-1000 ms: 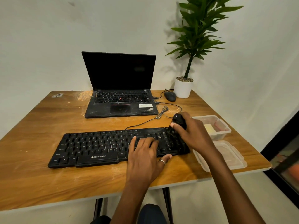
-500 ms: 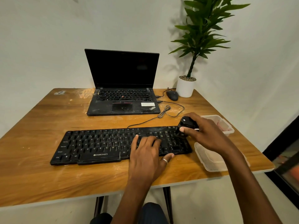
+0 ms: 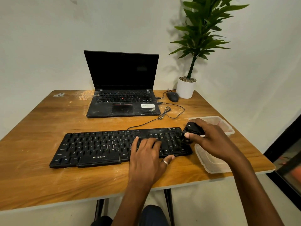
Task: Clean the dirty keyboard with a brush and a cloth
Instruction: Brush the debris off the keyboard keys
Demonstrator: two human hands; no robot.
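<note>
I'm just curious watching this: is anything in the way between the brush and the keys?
Nothing visible. The right hand holds the brush at the keyboard's right end, its tip apparently on the keys. The left hand rests flat on keys beside it, not under the brush.

I get soft, even, fairly bright light here. The leafy green potted plant (image 3: 202,30) throws a faint grey shadow leftward onto the plain white wall (image 3: 48,38), so light reaches it from the right. The orange-brown wooden desk (image 3: 40,128) carries a pale sheen without hard glare, and its edges bow from the wide lens. Lettering on the black plastic keyboard (image 3: 97,147) reads sharp. The lower right edge is dark and smeared.
</note>
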